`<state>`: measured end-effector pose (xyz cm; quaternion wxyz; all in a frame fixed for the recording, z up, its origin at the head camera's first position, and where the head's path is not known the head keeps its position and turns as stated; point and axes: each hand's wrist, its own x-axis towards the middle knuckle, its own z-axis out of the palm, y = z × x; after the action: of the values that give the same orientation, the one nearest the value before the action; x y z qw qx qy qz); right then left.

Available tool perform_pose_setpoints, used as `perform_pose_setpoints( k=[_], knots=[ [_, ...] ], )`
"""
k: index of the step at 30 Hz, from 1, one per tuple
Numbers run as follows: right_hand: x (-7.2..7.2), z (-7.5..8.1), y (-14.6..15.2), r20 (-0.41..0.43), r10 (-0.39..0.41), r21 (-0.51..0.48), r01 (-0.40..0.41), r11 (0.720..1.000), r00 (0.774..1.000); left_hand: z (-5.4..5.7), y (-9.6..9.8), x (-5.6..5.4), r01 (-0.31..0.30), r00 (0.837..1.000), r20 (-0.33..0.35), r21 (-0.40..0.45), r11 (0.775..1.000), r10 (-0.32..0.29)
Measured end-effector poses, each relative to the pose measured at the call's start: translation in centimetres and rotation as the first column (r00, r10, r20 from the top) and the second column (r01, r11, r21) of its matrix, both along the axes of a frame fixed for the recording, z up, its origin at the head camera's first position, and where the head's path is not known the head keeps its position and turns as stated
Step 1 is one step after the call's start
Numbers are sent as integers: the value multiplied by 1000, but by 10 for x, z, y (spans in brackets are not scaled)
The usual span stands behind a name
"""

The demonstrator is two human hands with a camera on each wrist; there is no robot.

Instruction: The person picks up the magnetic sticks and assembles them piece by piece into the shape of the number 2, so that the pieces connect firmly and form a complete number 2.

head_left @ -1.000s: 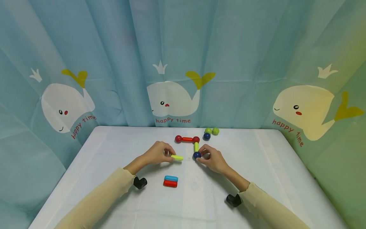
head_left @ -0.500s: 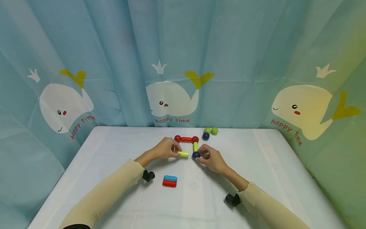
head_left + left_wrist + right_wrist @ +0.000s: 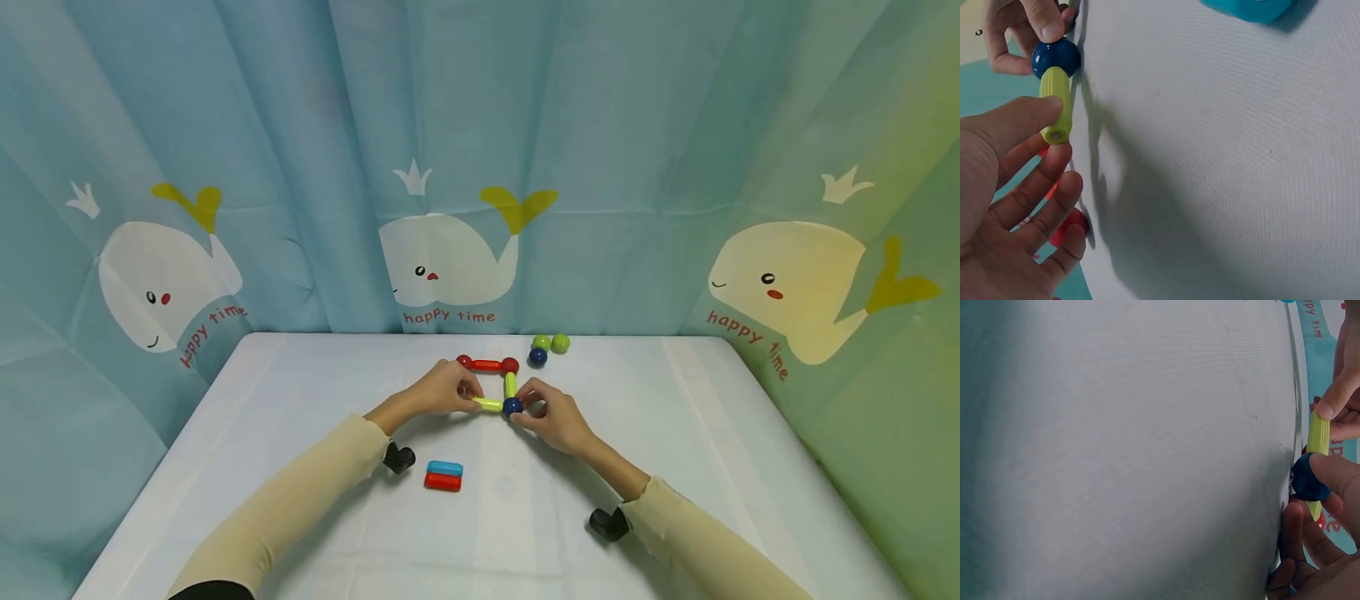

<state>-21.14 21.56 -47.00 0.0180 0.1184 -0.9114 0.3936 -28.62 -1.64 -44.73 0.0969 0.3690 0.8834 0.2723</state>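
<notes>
My left hand (image 3: 444, 388) pinches a yellow-green rod (image 3: 1055, 112) between thumb and fingers, and the rod's far end meets a dark blue ball (image 3: 1055, 58). With thumb and fingertips, my right hand (image 3: 557, 418) grips that blue ball from the right. From the ball a second yellow-green rod (image 3: 511, 384) runs back to a red ball (image 3: 510, 366). A red rod (image 3: 487, 366) links it to another red ball (image 3: 464, 362), partly covered by the left hand in the head view. The pieces form three sides of a square.
A blue rod (image 3: 445, 468) and a red rod (image 3: 442, 482) lie side by side nearer the front of the white table (image 3: 517, 533). Behind the right hand sit a loose blue ball (image 3: 537, 357) and two green balls (image 3: 560, 342). A whale-print curtain (image 3: 600, 167) hangs behind.
My left hand has moved right and slightly back, bringing its yellow-green rod from apart to against the blue ball. The right hand has kept its grip there, nearly still.
</notes>
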Motion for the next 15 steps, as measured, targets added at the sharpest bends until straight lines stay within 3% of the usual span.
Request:
perform_pose_setpoints(
  k=[15],
  knots=[
    [2, 1, -1, 5, -9, 12, 9, 1000, 1000, -1, 1, 0, -4, 1000, 13, -16, 1000, 4]
  ],
)
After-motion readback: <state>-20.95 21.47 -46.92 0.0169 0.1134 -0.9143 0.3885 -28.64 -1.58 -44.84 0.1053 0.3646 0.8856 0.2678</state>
